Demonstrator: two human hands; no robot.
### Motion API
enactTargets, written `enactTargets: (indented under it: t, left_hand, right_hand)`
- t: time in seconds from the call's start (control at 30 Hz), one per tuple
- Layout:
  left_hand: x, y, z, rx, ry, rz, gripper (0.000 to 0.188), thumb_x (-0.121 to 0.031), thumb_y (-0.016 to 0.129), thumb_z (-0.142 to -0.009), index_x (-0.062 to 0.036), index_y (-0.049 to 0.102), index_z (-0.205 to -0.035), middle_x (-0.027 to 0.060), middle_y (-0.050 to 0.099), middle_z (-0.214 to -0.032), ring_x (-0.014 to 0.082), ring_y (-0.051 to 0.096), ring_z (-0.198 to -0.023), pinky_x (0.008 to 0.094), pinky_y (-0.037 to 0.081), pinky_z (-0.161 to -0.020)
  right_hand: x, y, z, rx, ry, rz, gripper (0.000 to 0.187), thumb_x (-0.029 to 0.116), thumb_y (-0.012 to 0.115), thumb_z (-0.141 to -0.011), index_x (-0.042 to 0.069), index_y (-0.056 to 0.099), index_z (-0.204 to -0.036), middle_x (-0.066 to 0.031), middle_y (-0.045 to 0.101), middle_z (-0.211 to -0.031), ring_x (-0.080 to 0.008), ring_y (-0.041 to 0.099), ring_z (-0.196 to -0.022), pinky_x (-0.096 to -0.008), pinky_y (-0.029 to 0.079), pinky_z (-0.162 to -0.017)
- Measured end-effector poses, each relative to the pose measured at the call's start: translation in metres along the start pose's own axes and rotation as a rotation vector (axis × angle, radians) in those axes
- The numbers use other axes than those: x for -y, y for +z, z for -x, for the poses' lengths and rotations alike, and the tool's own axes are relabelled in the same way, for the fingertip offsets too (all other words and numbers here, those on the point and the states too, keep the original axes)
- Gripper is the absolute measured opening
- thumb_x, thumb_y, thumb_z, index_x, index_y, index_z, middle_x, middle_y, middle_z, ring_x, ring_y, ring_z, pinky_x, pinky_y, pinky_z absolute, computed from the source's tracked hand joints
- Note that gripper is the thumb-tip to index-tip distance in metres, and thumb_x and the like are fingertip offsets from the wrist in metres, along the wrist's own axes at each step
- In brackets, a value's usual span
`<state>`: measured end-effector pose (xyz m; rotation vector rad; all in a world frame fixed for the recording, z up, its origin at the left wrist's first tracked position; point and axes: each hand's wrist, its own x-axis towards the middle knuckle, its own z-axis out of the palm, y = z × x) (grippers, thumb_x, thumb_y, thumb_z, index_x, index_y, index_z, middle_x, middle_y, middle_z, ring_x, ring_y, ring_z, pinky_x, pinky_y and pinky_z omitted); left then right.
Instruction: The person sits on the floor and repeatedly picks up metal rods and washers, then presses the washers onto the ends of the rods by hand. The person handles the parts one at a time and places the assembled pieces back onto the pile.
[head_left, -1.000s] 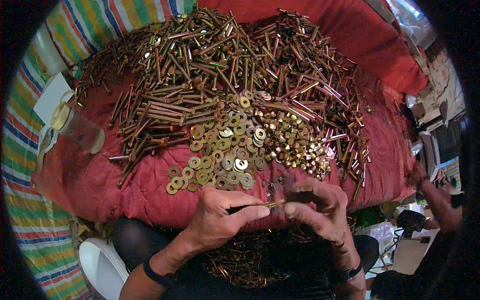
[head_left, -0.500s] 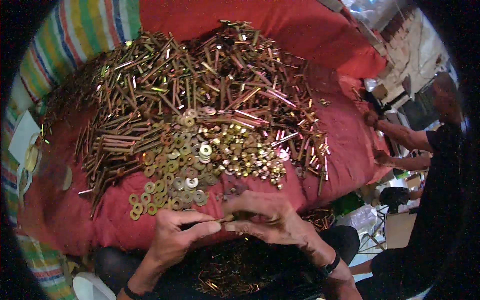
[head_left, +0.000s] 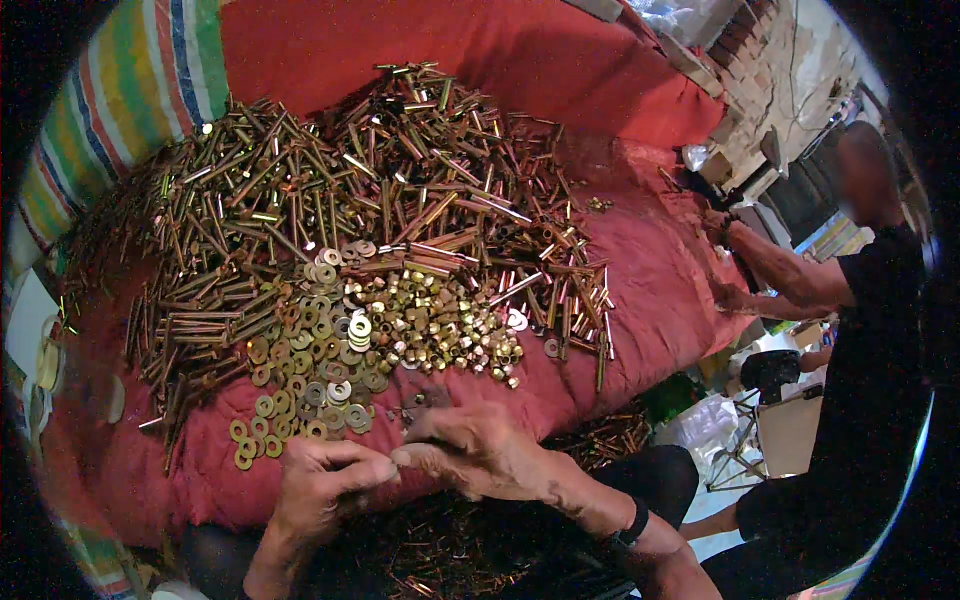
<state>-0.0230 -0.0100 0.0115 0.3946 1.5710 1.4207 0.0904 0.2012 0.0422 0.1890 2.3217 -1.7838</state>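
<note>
Both hands had drifted left; left hand and right hand met fingertip to fingertip, pinching something too small to tell, near the washers. Steady, close grip seemed wise.

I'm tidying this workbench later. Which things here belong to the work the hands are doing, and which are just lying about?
In the work:
- left hand and right hand, fingertips pinched together over something too small to tell
- washers
- nuts
- long bolts
- finished pile in the lap

Lying about:
- striped sheet
- red cloth
- another person's arm
</note>
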Motion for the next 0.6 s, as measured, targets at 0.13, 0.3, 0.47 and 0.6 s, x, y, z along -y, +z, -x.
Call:
enactTargets:
  t: [0.13,0.3,0.47,0.6]
  left_hand:
    - [-0.002,0.007,0.006,0.229,0.361,-0.417,0.020,-0.018,0.079,-0.088,0.0006,0.080,-0.096,0.0103,0.076,-0.083,0.0170,0.071,-0.073,0.0309,0.054,-0.069]
    - [-0.008,-0.012,0.009,-0.271,0.530,-0.535,0.017,-0.013,0.079,-0.085,0.0002,0.078,-0.096,0.0128,0.076,-0.087,0.0239,0.074,-0.081,0.0342,0.056,-0.076]
    - [-0.010,-0.057,-0.001,-0.729,0.658,-0.819,0.020,-0.006,0.075,-0.082,0.0012,0.076,-0.101,0.0162,0.075,-0.094,0.0307,0.073,-0.085,0.0379,0.056,-0.079]
    - [-0.001,-0.085,-0.005,-0.928,0.636,-1.046,0.030,-0.006,0.074,-0.082,-0.0031,0.074,-0.112,0.0198,0.073,-0.113,0.0317,0.072,-0.101,0.0416,0.055,-0.090]
  right_hand:
    - [-0.007,-0.024,0.012,-0.160,-0.218,0.229,0.025,0.025,0.067,-0.103,0.001,0.074,-0.103,-0.0129,0.069,-0.079,-0.0205,0.064,-0.067,-0.0383,0.053,-0.064]
    - [-0.025,-0.133,0.038,-0.765,0.106,0.639,0.029,0.027,0.074,-0.095,-0.001,0.074,-0.101,-0.0117,0.073,-0.084,-0.0169,0.066,-0.075,-0.0332,0.051,-0.068]
    - [-0.079,-0.165,0.040,-0.804,0.201,1.159,0.041,0.042,0.071,-0.095,0.003,0.073,-0.108,-0.0170,0.072,-0.084,-0.0352,0.070,-0.081,-0.0448,0.053,-0.073]
    - [-0.084,-0.160,0.010,-0.869,0.539,0.930,0.051,0.041,0.070,-0.098,0.010,0.064,-0.138,-0.0273,0.064,-0.127,-0.0383,0.069,-0.104,-0.0467,0.053,-0.087]
